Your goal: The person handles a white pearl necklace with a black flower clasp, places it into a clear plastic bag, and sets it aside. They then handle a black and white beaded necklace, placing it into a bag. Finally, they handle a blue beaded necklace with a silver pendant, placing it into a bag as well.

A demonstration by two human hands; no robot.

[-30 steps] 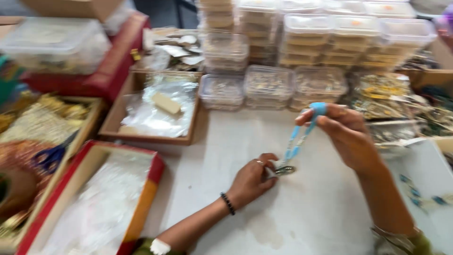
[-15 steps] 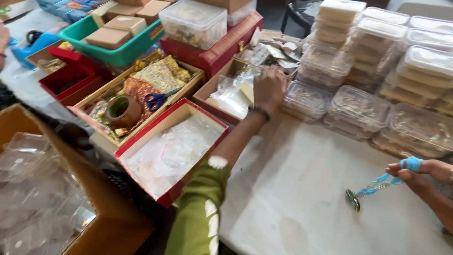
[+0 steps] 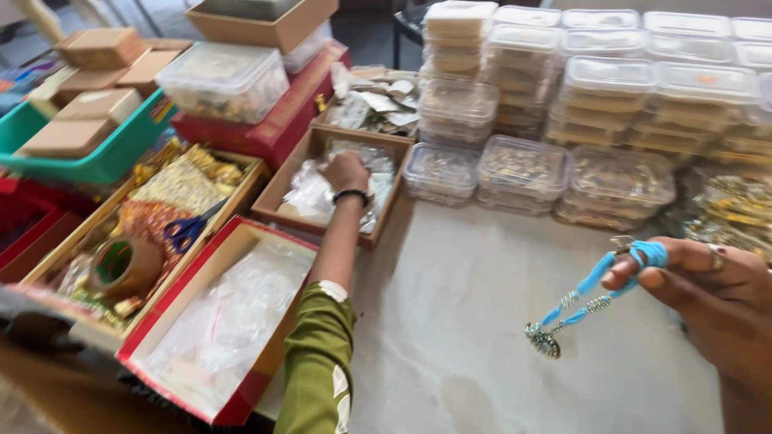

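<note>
My right hand [image 3: 708, 293] holds a blue thread ornament [image 3: 591, 297] by its loop; a small metal pendant dangles from it above the white table [image 3: 450, 337]. My left hand [image 3: 344, 170], with a black bracelet on the wrist and a green sleeve, reaches into a brown cardboard tray [image 3: 277, 193] of clear plastic packets and rests on them.
Stacks of clear lidded plastic boxes [image 3: 563, 88] line the back and right. To the left lie a red-edged box of plastic bags [image 3: 225, 321], a tray with blue scissors [image 3: 189, 229] and a tape roll [image 3: 121, 265], and a green crate [image 3: 88, 157] of brown boxes.
My left hand has stayed in the cardboard tray, pushing further into the packets. My right hand with the blue ornament has come closer and higher in view as the camera shifted.
</note>
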